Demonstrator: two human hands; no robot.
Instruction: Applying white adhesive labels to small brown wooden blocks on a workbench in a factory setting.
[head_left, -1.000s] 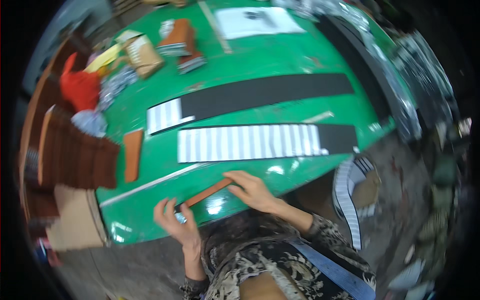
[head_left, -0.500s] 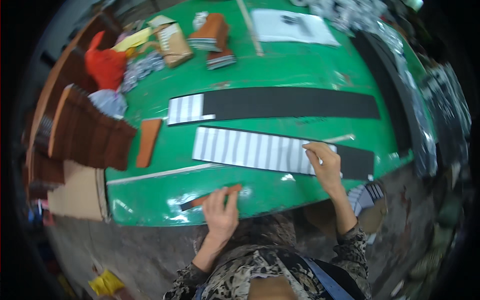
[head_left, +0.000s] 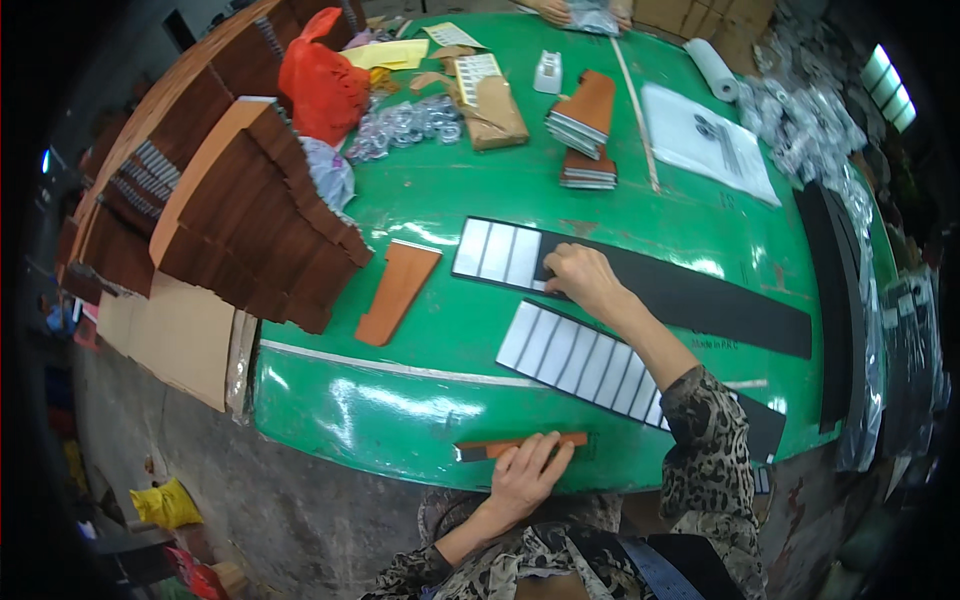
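Orange-brown, narrow wood-look piece [head_left: 496,447] rests at the near side of the glossy green counter [head_left: 370,398], under my left hand [head_left: 525,477]; that grip is clamped on the piece. Compared with half a second ago, my right hand [head_left: 592,280] has moved from the nearer black flat strip [head_left: 762,428] to the white rectangular labels [head_left: 494,253] on the farther long black strip [head_left: 720,310]. I cannot tell whether this second grip is apart, together or clamped on a label. I judge that the work is now divided: left hand steadies the piece, right hand attends to the labels. I can read no print on the labels. Small dark lettering [head_left: 715,343] shows on the counter between both strips.
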